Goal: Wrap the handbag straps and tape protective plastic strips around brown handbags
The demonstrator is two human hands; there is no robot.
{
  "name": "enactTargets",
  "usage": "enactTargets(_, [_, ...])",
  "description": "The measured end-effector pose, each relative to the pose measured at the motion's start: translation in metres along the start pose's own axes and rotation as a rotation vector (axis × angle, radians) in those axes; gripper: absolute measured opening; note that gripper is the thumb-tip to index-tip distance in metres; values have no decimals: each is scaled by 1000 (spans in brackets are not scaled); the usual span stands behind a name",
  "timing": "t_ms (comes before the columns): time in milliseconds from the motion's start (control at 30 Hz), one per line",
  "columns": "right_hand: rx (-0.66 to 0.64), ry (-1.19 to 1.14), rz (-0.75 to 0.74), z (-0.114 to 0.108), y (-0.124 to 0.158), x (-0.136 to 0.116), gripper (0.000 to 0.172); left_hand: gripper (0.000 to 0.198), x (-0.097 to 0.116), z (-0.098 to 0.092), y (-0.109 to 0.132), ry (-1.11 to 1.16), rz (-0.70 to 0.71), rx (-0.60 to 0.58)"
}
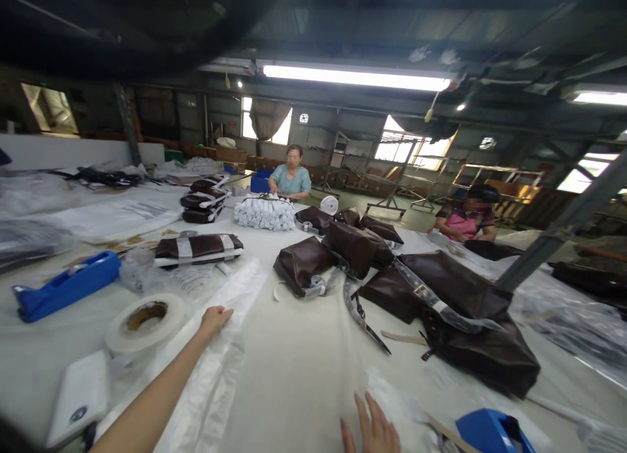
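Note:
My left hand (216,322) is closed over a long strip of translucent plastic film (215,391), its fingers curled at the film's upper part. The film lies lengthwise along the white table in front of me. At the bottom edge, my right hand (373,428) is open with fingers spread, low over the table next to a crumpled piece of clear plastic (385,391); whether it touches the surface I cannot tell. A wide roll of white tape (179,312) lies left of my left hand. Beyond it rests a dark brown folded bag (200,246) with a pale wrap around it.
Dark brown leather bags (455,283) are heaped on the right. Blue tape dispensers stand at left (68,284) and lower right (494,430). A white box-like device (81,394) lies at lower left. White bundles (264,213) sit farther back. Two people work across the table; a metal post (548,244) rises right.

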State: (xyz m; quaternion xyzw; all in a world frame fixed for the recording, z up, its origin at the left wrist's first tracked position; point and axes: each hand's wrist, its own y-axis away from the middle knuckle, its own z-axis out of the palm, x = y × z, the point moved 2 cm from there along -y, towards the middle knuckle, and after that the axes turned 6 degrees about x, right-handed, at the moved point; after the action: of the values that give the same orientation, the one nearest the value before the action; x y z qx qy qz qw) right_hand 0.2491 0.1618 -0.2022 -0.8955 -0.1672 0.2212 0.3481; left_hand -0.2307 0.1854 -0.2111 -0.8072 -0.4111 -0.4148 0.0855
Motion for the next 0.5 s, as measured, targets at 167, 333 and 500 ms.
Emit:
enactTargets(167, [-418,-651,253,55,-49,-120,57,31,7,2,10,101,-1,-35])
enactTargets(333, [-598,-915,535,110,-86,-212,66,44,31,-1,24,152,132,-68])
enactTargets(500, [-603,-1038,561,111,-99,-227,35,51,40,-12,24,125,267,-37])
